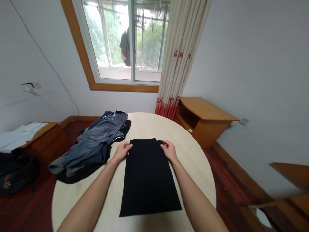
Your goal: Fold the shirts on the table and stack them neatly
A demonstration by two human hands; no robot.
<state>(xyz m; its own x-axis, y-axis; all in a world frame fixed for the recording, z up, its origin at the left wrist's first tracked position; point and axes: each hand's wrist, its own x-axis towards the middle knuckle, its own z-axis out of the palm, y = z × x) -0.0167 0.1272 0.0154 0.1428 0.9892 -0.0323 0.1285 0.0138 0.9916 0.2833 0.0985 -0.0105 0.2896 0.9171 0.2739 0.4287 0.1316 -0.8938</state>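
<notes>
A black garment, folded into a long rectangle, lies flat on the round pale table. My left hand pinches its far left corner between thumb and fingers. At the far right corner, my right hand grips the cloth the same way. A narrow strip of the garment's far edge shows between the two hands. Whether it is a shirt or something else, I cannot tell from this folded shape. Left of my left hand is a loose heap of clothes, with a grey polo shirt with white-trimmed edges on top.
Beyond the table are a window and a cream curtain with red flowers. A wooden desk stands at the right. To the left are a wooden cabinet with papers on it and a black bag on the floor.
</notes>
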